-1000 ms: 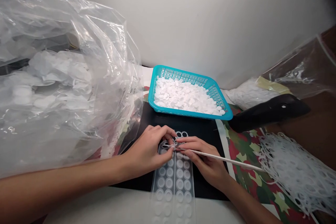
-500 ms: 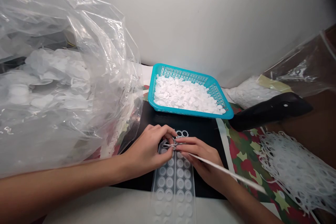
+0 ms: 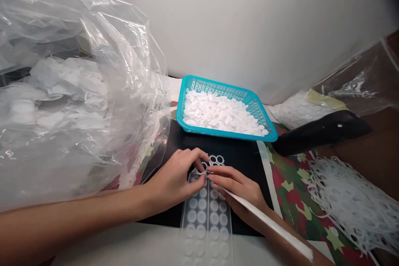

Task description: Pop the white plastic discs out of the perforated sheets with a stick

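A translucent sheet with rows of round discs (image 3: pixel 202 217) lies on the black surface, running toward the bottom edge. Over its far end, my left hand (image 3: pixel 181 174) pinches a thin white ringed strip (image 3: pixel 199 171) between thumb and fingers. My right hand (image 3: pixel 240 187) meets it there, fingertips closed at the same strip. A long flat white stick (image 3: pixel 274 226) is also held in my right hand and slants down to the right along the forearm. Loose rings (image 3: pixel 216 159) show just beyond the fingertips.
A blue basket (image 3: pixel 227 134) of small white discs stands behind the hands. A big clear plastic bag (image 3: pixel 131 91) of white pieces fills the left. To the right are a black handle-like object (image 3: pixel 324 131), a heap of ringed scraps (image 3: pixel 355 203) and a patterned cloth (image 3: pixel 289 193).
The white stick in my right hand has swung lower, closer to the forearm. My right fingers have shifted slightly at the strip; my left hand has barely moved.
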`<state>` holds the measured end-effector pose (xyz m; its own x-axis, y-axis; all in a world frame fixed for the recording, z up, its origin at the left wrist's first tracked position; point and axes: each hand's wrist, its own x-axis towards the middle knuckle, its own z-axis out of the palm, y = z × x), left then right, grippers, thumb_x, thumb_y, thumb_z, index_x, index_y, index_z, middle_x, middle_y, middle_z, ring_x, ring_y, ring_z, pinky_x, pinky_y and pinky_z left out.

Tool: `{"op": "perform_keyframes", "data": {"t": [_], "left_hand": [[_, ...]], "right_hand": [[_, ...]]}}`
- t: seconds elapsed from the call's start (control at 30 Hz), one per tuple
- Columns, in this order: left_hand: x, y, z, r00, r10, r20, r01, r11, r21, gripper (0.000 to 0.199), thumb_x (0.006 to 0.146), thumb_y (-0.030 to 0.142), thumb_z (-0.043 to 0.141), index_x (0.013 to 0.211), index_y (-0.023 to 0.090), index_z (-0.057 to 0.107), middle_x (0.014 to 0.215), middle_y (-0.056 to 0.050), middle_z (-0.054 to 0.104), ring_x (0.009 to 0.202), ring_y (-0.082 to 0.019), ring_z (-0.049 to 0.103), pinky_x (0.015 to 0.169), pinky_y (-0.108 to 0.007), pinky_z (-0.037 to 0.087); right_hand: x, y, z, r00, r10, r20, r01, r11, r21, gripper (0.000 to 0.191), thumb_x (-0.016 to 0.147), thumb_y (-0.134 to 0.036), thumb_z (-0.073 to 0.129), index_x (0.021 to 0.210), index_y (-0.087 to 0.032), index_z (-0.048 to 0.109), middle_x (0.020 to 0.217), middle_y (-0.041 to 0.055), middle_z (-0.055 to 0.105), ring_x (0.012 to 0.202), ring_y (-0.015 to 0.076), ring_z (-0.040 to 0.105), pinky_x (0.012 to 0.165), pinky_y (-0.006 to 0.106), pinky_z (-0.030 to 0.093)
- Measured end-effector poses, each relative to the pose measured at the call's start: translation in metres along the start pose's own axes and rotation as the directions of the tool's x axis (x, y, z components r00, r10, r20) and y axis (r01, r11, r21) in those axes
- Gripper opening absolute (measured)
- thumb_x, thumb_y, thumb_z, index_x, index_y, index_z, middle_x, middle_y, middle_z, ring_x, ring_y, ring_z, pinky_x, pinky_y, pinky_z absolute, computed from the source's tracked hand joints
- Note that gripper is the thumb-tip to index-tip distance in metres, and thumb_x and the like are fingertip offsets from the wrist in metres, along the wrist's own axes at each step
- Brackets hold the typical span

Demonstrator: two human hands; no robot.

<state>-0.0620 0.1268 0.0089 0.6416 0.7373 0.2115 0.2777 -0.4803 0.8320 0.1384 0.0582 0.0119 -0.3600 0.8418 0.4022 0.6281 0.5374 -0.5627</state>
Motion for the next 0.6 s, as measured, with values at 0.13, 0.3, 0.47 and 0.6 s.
{"op": "perform_keyframes", "data": {"t": [0.13,0.3,0.47,0.6], "left_hand": [[-0.0008,-0.0011,0.0008,1.000,-0.015,-0.009,0.015,1.000,-0.009,0.025,0.080,0.014,0.061,0.103,0.023,0.053,0.082,0.006,0.064,0.081,-0.014,0.061,0.077,-0.029,0.042],[-0.0007,-0.0001,0.0008,1.000,0.001,-0.013,-0.001,1.000,-0.012,0.024,0.078,0.011,0.060,0.099,0.023,0.054,0.084,0.006,0.065,0.082,-0.014,0.061,0.077,-0.028,0.042],[-0.0004,0.0026,0.0001,0.999,0.035,-0.006,-0.035,0.999,0.002,0.021,0.077,0.009,0.057,0.092,0.023,0.054,0.083,0.006,0.063,0.080,-0.014,0.058,0.077,-0.028,0.041],[-0.0053,0.0085,-0.0008,0.998,0.060,-0.003,-0.060,0.998,0.014,0.019,0.075,0.006,0.056,0.086,0.021,0.051,0.082,0.006,0.061,0.079,-0.013,0.056,0.079,-0.028,0.040]], "right_hand": [[0.0005,-0.0004,-0.0008,1.000,0.009,0.004,-0.009,1.000,-0.006,0.024,0.094,-0.019,0.054,0.111,-0.025,0.069,0.111,0.0078,0.070,0.096,0.0164,0.071,0.085,0.024,0.058],[0.0018,0.0000,-0.0029,0.999,0.028,0.016,-0.029,0.998,0.059,0.023,0.093,-0.016,0.054,0.109,-0.023,0.069,0.111,0.0072,0.070,0.097,0.0159,0.070,0.087,0.023,0.057],[0.0021,0.0005,-0.0039,0.998,0.049,0.048,-0.053,0.993,0.104,0.024,0.093,-0.015,0.054,0.110,-0.023,0.068,0.114,0.0063,0.068,0.101,0.0153,0.068,0.090,0.022,0.055],[0.0007,0.0002,-0.0013,0.997,0.055,0.062,-0.061,0.994,0.094,0.024,0.093,-0.013,0.054,0.110,-0.022,0.068,0.115,0.0067,0.067,0.102,0.0143,0.067,0.092,0.020,0.053]]}}
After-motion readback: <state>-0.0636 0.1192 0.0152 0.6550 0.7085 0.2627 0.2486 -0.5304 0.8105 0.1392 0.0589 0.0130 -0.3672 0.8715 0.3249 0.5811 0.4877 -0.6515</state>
